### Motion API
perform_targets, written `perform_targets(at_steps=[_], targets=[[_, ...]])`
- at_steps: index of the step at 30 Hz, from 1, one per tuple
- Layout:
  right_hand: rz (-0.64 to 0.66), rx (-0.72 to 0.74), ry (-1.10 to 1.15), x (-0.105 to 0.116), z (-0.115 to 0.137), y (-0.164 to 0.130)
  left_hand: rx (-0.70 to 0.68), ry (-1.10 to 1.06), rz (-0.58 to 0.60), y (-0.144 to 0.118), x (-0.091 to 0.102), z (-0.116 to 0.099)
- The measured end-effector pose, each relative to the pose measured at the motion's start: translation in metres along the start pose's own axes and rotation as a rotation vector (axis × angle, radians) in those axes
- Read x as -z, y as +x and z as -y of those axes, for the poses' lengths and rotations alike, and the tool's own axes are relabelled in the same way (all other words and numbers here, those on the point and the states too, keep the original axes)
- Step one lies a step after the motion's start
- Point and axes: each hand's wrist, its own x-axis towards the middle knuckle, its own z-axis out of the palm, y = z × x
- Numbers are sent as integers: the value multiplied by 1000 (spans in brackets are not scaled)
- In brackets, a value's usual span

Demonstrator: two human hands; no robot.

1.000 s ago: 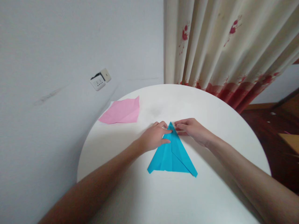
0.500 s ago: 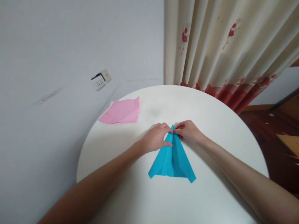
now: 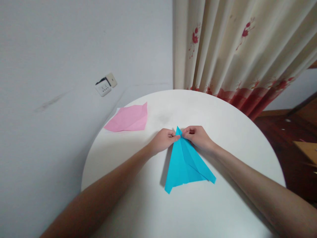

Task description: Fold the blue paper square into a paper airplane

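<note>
A blue paper plane, creased lengthwise, has its pointed nose facing away from me and its wide tail facing me. My left hand pinches its left edge just below the nose, thumb on top. On the other side my right hand is closed on the right edge near the nose, with its fingers bent. The wings are spread, and a shadow along the left edge shows that side raised off the table.
The paper plane is over a round white table. A crumpled pink sheet lies at the back left, with white paper under it. Beyond the table are a wall with a socket and a patterned curtain.
The paper plane has turned, its tail swinging right and its nose slightly left. Its wings lie flatter. My left thumb has moved up close to the nose.
</note>
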Motion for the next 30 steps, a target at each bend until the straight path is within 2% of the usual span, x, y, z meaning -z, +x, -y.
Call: perform_targets(at_steps=[4, 11, 20, 23, 27, 30], targets=[[28, 0, 42, -3, 8, -5, 35, -101, -55, 1, 0, -8], [129, -29, 120, -8, 9, -10, 12, -103, -94, 5, -9, -6], [170, 70, 71, -7, 12, -8, 56, -262, -51, 6, -9, -6], [150, 84, 28, -5, 10, -5, 71, -321, -24, 6, -7, -5], [51, 111, 0, -4, 7, -4, 88, -386, -58, 8, -7, -4], [123, 61, 5, -3, 8, -6, 88, -420, -98, 8, -8, -4]])
